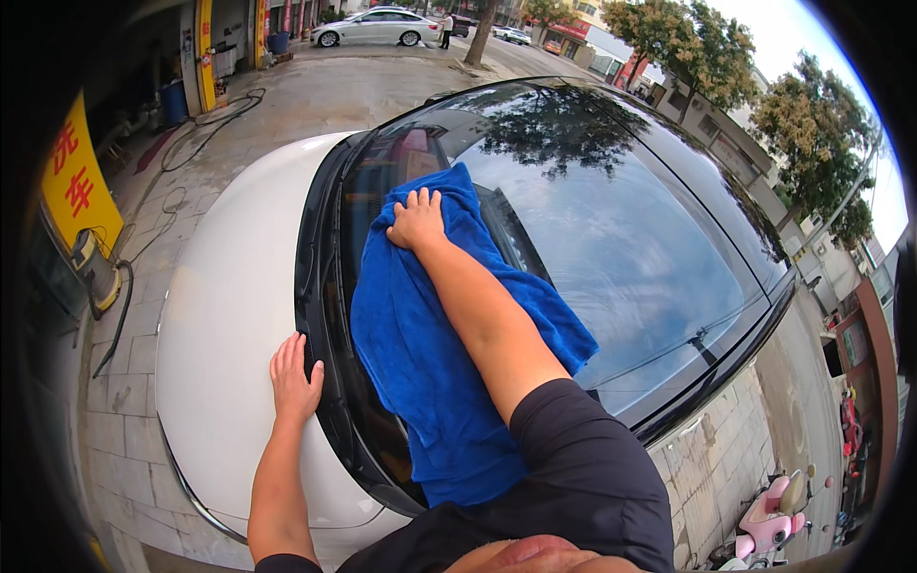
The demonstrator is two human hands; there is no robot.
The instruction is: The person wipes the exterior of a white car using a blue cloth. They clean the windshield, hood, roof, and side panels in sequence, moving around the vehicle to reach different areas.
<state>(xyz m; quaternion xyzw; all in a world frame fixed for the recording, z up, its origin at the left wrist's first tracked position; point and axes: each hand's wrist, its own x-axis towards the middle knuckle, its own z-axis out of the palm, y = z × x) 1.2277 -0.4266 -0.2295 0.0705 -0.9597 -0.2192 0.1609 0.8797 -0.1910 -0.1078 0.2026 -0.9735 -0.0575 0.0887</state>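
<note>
A large blue microfibre towel (430, 344) lies spread over the lower part of a car's windshield (609, 251), its folds hanging down towards my body. My right hand (419, 218) presses palm down on the towel's far part, fingers slightly spread; what lies under the palm is hidden. On the white hood (222, 308) rests my left hand (295, 376), flat and with nothing in it. Its fingertips reach the black cowl trim (322, 294) at the hood's rear edge. My right forearm crosses above the towel.
A wet-dry vacuum cleaner (97, 268) with a hose stands by a yellow sign (79, 179) bearing writing. More hose (215, 118) lies on the paving. A pink scooter (770, 519) is at lower right. A white car (376, 27) and a standing person (448, 32) are farther off.
</note>
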